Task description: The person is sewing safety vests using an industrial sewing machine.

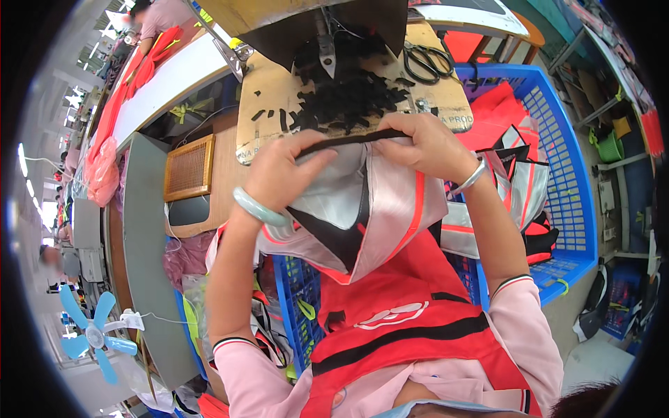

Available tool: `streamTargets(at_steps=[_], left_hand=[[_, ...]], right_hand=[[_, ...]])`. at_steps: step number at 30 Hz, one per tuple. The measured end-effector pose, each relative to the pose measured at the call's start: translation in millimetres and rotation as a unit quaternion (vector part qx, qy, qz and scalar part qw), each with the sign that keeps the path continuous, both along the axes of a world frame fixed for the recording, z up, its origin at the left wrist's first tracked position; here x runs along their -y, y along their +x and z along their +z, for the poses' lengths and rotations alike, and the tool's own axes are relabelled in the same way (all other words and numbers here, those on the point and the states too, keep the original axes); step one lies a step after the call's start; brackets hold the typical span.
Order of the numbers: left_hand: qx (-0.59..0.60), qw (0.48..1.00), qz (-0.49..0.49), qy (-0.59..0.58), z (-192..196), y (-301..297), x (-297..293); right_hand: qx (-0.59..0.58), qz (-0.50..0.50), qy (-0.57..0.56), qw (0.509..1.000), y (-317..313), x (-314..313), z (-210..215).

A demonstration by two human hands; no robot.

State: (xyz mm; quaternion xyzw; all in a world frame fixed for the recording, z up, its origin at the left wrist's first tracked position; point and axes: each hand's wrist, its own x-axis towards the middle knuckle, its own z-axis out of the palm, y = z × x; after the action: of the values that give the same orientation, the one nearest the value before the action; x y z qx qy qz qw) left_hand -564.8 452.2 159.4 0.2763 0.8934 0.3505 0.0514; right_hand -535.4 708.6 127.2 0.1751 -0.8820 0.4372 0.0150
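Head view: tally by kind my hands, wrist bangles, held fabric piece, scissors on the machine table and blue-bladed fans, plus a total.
Left hand, right hand: 2
Pale green bangle, silvery bangle: 2
Held fabric piece: 1
Scissors: 1
Blue-bladed fan: 1
Total: 7

the head fisheye looks down, near left hand and right hand.
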Motion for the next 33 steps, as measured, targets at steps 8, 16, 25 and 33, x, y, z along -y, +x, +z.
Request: streamTargets(at_steps=[8,16,25,33], left_hand=[[0.137,0.989,-0.017,-0.047,17.4,-72.5,7.3],[0.198,0.979,-0.001,-0.052,3.3,-117.9,8.3],[0.207,0.976,0.021,-0.059,9.8,-129.6,12.8],[0.241,0.97,0.026,0.015,7.0,-131.4,13.2]], right_hand=[[0.078,0.011,-0.11,0.991,-49.3,10.2,-4.2],[0.147,-0.016,-0.143,0.979,-85.2,12.0,-11.3],[0.162,-0.02,-0.174,0.971,-97.7,14.6,-5.2],[0.168,-0.011,-0.249,0.954,-100.6,15.6,-5.5]])
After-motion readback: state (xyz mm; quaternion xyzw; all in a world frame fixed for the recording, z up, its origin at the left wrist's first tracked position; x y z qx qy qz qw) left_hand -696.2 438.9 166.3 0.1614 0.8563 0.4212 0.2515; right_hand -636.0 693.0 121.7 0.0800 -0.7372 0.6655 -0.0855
